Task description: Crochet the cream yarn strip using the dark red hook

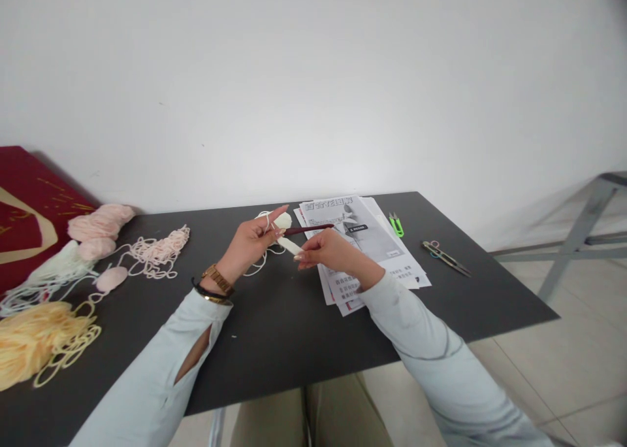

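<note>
- The printed sheets, flat and smooth paper in an uneven stack, lie on the matt dark table.
- At the left edge of the sheets, above the table, is the narrow cream crochet strip, flat like a ribbon.
- The left hand, just left of the sheets, is partly closed; its thumb and fingers pinch the strip's upper end, and soft yarn passes around a finger.
- The right hand, over the sheets, is curled, with fingertips closed on the strip's lower end.
- A slender, dark red-brown crochet hook reaches from the left hand to above the right hand; which fingers bear it, I cannot tell.
- Behind the left hand, beside the sheets, there is a cream yarn ball, rounded, with loose loops.
- Right of the sheets are green thread snips and, farther, metal scissors with pointed blades.
- Well left of the sheets lie tangled pale-pink yarn and a fluffy yellow skein.
</note>
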`<state>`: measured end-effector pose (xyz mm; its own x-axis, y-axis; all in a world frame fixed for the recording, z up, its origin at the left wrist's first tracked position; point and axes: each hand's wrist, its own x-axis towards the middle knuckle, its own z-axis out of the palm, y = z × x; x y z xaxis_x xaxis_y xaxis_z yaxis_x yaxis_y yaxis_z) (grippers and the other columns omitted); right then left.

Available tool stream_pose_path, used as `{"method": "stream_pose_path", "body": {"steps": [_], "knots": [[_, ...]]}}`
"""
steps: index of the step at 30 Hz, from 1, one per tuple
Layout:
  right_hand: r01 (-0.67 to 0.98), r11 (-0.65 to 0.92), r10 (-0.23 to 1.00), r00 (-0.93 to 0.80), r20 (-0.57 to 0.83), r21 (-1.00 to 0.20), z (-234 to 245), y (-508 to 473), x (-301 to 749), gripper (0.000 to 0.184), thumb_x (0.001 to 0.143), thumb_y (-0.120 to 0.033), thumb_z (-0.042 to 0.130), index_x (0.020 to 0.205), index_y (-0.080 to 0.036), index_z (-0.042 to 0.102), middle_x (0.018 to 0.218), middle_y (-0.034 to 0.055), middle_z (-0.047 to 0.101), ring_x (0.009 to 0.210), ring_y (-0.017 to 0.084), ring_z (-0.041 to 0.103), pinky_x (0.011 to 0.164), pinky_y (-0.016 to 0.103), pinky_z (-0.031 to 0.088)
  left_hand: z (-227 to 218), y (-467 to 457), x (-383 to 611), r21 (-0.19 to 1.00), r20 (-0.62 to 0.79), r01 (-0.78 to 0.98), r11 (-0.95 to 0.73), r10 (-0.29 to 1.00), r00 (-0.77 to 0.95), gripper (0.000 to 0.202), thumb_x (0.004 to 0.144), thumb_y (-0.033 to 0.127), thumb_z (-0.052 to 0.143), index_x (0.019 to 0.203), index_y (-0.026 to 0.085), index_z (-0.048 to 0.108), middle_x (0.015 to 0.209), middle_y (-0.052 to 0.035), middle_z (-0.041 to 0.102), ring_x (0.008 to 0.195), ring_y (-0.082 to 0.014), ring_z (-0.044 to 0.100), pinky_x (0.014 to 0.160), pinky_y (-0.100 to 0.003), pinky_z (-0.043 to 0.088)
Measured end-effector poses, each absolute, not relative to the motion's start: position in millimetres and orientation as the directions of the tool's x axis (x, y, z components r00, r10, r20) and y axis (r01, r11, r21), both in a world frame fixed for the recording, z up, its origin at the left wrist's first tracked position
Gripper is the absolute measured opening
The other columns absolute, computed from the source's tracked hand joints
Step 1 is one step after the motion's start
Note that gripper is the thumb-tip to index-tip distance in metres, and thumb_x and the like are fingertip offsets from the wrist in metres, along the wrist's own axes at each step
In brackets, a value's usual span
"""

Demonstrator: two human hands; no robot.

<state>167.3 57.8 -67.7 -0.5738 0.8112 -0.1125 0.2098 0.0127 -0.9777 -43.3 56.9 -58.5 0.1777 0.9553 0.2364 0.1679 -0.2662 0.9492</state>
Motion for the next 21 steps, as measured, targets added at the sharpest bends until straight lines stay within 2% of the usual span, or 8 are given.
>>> {"method": "stream_pose_path", "body": {"steps": [5, 9, 14, 21], "knots": [[0.236, -0.027, 0.803, -0.574, -0.162, -0.971, -68.7, 58.4, 169.6, 0.027, 0.069, -0.037, 0.082, 0.074, -0.012, 0.075, 0.066, 0.0057, 0.071, 0.062, 0.015, 0.066, 0.063, 0.024, 0.054, -58.3, 57.4, -43.9, 0.962, 0.219, 0.126, -0.244, 0.959, 0.181, 0.033, 0.075, 0.041, 0.075, 0.097, 0.016, 0.073, 0.129, -0.0088, 0.065, 0.095, -0.0200, 0.062, 0.071, -0.025, 0.042], [0.258, 0.108, 0.782, -0.618, -0.078, -0.960, -64.7, 56.0, 170.5, 0.017, 0.075, -0.030, 0.075, 0.074, -0.013, 0.075, 0.068, 0.0045, 0.071, 0.064, 0.016, 0.067, 0.063, 0.024, 0.052, -63.7, 59.3, -44.3, 0.970, 0.212, 0.082, -0.230, 0.960, 0.185, 0.035, 0.075, 0.041, 0.076, 0.100, 0.017, 0.073, 0.123, -0.0107, 0.068, 0.100, -0.0230, 0.063, 0.074, -0.026, 0.044], [0.319, 0.219, 0.753, -0.656, -0.048, -0.922, -60.0, 54.2, 170.5, 0.017, 0.078, -0.029, 0.072, 0.069, -0.015, 0.072, 0.067, 0.0039, 0.071, 0.066, 0.017, 0.068, 0.062, 0.023, 0.048, -65.3, 59.7, -44.6, 0.982, 0.185, -0.014, -0.186, 0.961, 0.205, 0.032, 0.073, 0.037, 0.078, 0.097, 0.017, 0.074, 0.117, -0.0126, 0.071, 0.099, -0.0241, 0.064, 0.075, -0.028, 0.046], [0.280, 0.139, 0.757, -0.649, -0.081, -0.950, -64.8, 58.1, 172.2, 0.018, 0.077, -0.031, 0.071, 0.077, -0.014, 0.075, 0.071, 0.0047, 0.072, 0.065, 0.015, 0.065, 0.064, 0.023, 0.049, -63.0, 59.2, -45.4, 0.983, 0.182, -0.020, -0.182, 0.966, 0.184, 0.041, 0.073, 0.035, 0.079, 0.110, 0.020, 0.072, 0.112, -0.0091, 0.072, 0.098, -0.0232, 0.066, 0.075, -0.027, 0.047]]}}
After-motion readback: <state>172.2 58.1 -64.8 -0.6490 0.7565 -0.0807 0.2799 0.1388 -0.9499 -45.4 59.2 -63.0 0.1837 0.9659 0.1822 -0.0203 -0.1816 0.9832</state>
